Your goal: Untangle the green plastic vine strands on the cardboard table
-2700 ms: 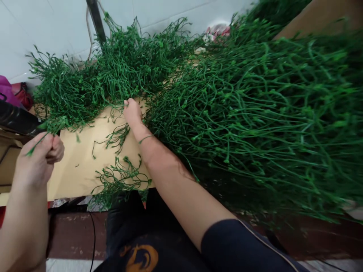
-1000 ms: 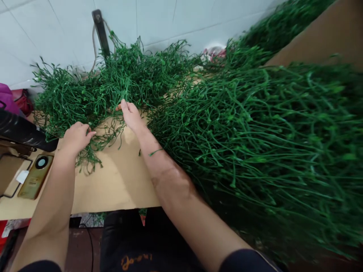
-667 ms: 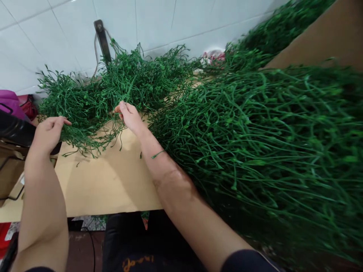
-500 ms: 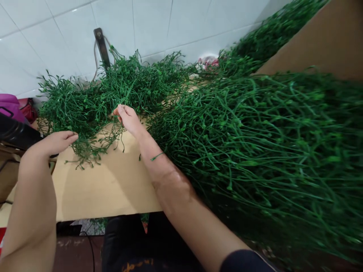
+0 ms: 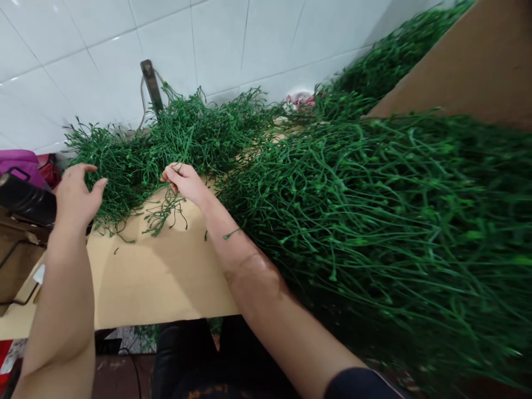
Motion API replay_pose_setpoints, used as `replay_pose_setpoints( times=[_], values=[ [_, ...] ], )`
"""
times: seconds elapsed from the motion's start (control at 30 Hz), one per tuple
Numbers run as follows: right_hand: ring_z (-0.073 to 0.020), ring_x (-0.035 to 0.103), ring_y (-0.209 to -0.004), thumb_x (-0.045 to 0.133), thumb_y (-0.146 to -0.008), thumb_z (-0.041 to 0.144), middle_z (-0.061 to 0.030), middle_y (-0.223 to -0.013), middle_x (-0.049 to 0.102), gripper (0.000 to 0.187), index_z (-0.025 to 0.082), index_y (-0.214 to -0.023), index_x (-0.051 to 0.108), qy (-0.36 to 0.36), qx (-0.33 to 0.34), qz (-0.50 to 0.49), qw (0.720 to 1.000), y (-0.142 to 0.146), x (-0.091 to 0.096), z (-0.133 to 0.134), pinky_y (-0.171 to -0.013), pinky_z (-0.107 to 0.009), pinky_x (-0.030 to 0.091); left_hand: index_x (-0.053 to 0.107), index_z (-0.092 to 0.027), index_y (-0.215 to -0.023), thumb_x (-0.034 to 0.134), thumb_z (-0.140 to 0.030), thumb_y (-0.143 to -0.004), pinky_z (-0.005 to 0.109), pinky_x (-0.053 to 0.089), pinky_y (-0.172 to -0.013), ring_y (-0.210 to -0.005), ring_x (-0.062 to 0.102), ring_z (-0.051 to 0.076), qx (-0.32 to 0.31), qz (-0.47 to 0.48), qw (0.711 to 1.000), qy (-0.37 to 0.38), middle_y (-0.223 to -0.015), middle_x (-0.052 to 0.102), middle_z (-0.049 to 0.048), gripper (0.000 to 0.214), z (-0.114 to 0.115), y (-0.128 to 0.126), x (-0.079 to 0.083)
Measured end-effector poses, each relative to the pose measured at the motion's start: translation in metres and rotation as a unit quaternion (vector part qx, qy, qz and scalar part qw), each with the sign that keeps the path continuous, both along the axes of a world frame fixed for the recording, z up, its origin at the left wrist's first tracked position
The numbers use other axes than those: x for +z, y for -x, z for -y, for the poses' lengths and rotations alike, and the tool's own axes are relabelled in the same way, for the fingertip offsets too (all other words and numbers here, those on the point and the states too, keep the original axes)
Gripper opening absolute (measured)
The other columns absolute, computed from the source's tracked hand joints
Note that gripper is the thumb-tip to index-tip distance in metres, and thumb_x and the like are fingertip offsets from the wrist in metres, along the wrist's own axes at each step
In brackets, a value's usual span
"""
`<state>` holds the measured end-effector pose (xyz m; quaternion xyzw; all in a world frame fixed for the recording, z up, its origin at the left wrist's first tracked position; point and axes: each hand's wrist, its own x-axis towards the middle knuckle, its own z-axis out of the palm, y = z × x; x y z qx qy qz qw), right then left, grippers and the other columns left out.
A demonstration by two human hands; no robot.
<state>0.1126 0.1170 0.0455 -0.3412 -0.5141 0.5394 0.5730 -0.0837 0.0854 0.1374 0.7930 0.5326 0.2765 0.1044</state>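
My right hand (image 5: 185, 180) pinches a small bunch of thin green stems (image 5: 163, 215), which look like artificial plant stems and hang down over the tan board (image 5: 166, 277). On the left, my left hand (image 5: 78, 194) has thumb and fingers apart, at the edge of a heap of similar green stems (image 5: 112, 160). Whether its fingertips touch the heap I cannot tell. A far larger pile of long green stems (image 5: 353, 188) lies right of my right forearm. One short stem piece (image 5: 231, 234) rests on that forearm.
Behind the heaps stands a tiled wall (image 5: 220, 44), with an upright dark metal bar (image 5: 151, 83) in front. A brown cardboard panel (image 5: 469, 72) leans at upper right. Far left are a black cylindrical machine part (image 5: 27, 199) and a purple item (image 5: 22, 166).
My left hand has opened and moved up toward the left heap. Stems near it have shifted back off the board. My right hand keeps its pinch, almost in place.
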Motion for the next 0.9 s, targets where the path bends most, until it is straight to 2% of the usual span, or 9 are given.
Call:
replay_pose_setpoints(
  times=[0.2, 0.3, 0.37, 0.5, 0.63, 0.7, 0.77, 0.83, 0.9],
  values=[
    [-0.0004, 0.029, -0.038, 0.061, -0.084, 0.038, 0.0068, -0.049, 0.041, 0.038, 0.013, -0.059, 0.048, 0.004, 0.172, -0.009, 0.985, -0.002, 0.003, 0.008, -0.038, -0.016, 0.023, 0.061, -0.015, -0.119, 0.047, -0.067, -0.082, 0.034, 0.05, -0.084, -0.089, 0.062, 0.02, -0.087, 0.102, 0.99, 0.041, -0.083, 0.066, 0.005, 0.065, -0.007, -0.047, -0.033],
    [0.0001, 0.029, -0.039, 0.065, -0.08, 0.044, 0.0074, -0.051, 0.043, 0.037, 0.013, -0.065, 0.05, 0.022, 0.202, -0.044, 0.978, -0.006, 0.005, 0.01, -0.037, -0.016, 0.024, 0.065, -0.013, -0.112, 0.049, -0.07, -0.078, 0.033, 0.052, -0.078, -0.082, 0.063, 0.02, -0.134, 0.159, 0.973, 0.101, -0.08, 0.066, 0.0061, 0.068, -0.016, -0.057, -0.052],
    [-0.0004, 0.027, -0.038, 0.062, -0.082, 0.047, 0.0084, -0.049, 0.04, 0.038, 0.014, -0.067, 0.05, 0.029, 0.182, -0.055, 0.981, -0.008, 0.004, 0.008, -0.036, -0.016, 0.023, 0.066, -0.013, -0.11, 0.053, -0.07, -0.075, 0.033, 0.052, -0.077, -0.082, 0.064, 0.02, -0.14, 0.195, 0.961, 0.141, -0.085, 0.068, 0.0073, 0.068, -0.019, -0.058, -0.061],
    [-0.0022, 0.027, -0.036, 0.053, -0.082, 0.059, 0.0077, -0.044, 0.035, 0.048, 0.017, -0.061, 0.045, 0.034, 0.092, -0.026, 0.995, -0.006, -0.002, 0.0, -0.034, -0.018, 0.022, 0.057, -0.013, -0.123, 0.058, -0.067, -0.073, 0.035, 0.052, -0.08, -0.089, 0.065, 0.021, -0.145, 0.219, 0.942, 0.207, -0.103, 0.068, 0.0119, 0.073, -0.01, -0.054, -0.074],
    [-0.0028, 0.027, -0.037, 0.043, -0.081, 0.068, 0.0074, -0.046, 0.032, 0.052, 0.019, -0.064, 0.042, 0.05, 0.001, -0.059, 0.997, -0.001, -0.001, -0.003, -0.035, -0.018, 0.023, 0.053, -0.011, -0.124, 0.07, -0.056, -0.066, 0.038, 0.049, -0.09, -0.106, 0.06, 0.024, -0.153, 0.199, 0.943, 0.219, -0.122, 0.061, 0.0167, 0.075, 0.002, -0.059, -0.098],
    [-0.0025, 0.024, -0.037, 0.036, -0.083, 0.069, 0.008, -0.047, 0.028, 0.053, 0.019, -0.065, 0.04, 0.055, -0.033, -0.093, 0.994, -0.002, 0.005, 0.0, -0.036, -0.018, 0.022, 0.057, -0.011, -0.114, 0.072, -0.05, -0.063, 0.036, 0.05, -0.083, -0.095, 0.062, 0.021, -0.125, 0.176, 0.948, 0.233, -0.11, 0.065, 0.0142, 0.066, 0.006, -0.064, -0.112],
    [-0.0021, 0.021, -0.037, 0.029, -0.086, 0.068, 0.0084, -0.047, 0.024, 0.054, 0.019, -0.065, 0.038, 0.058, -0.063, -0.134, 0.987, -0.005, 0.012, 0.003, -0.037, -0.017, 0.021, 0.061, -0.012, -0.098, 0.07, -0.045, -0.065, 0.031, 0.05, -0.07, -0.074, 0.06, 0.016, -0.104, 0.152, 0.949, 0.257, -0.084, 0.066, 0.0069, 0.047, 0.007, -0.068, -0.122],
    [-0.0019, 0.022, -0.037, 0.021, -0.088, 0.066, 0.0082, -0.048, 0.022, 0.055, 0.019, -0.065, 0.037, 0.057, -0.086, -0.165, 0.981, -0.009, 0.016, 0.005, -0.038, -0.017, 0.021, 0.059, -0.015, -0.081, 0.067, -0.042, -0.068, 0.027, 0.046, -0.06, -0.06, 0.053, 0.012, -0.097, 0.147, 0.948, 0.266, -0.067, 0.061, 0.0011, 0.031, 0.006, -0.068, -0.127],
    [-0.002, 0.027, -0.039, 0.019, -0.089, 0.065, 0.0074, -0.05, 0.026, 0.055, 0.019, -0.068, 0.039, 0.055, -0.105, -0.167, 0.979, -0.013, 0.017, 0.004, -0.04, -0.016, 0.026, 0.055, -0.016, -0.072, 0.065, -0.039, -0.07, 0.025, 0.042, -0.054, -0.055, 0.049, 0.011, -0.079, 0.165, 0.951, 0.248, -0.062, 0.058, -0.001, 0.025, 0.004, -0.064, -0.127]
  ],
)
